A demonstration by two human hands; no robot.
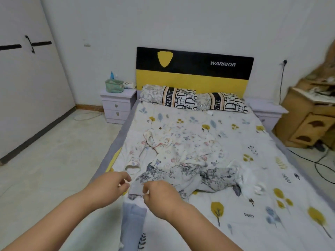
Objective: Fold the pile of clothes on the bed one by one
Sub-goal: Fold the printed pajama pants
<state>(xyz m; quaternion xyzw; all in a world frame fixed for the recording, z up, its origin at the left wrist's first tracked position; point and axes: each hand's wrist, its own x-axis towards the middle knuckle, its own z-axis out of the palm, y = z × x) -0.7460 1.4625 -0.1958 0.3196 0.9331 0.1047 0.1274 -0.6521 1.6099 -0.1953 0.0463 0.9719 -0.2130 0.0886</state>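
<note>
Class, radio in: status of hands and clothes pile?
Left hand, right hand pinching grey floral garment edge. Pile unfolded. Nothing blocking.

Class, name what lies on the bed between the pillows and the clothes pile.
Head view: only bare leaf-print sheet lies between the pillows and the clothes pile.

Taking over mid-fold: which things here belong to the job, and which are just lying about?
Job:
left hand
right hand
grey floral garment
cream printed clothes
white garment

Lying about:
pillows
nightstand
green basket
</note>
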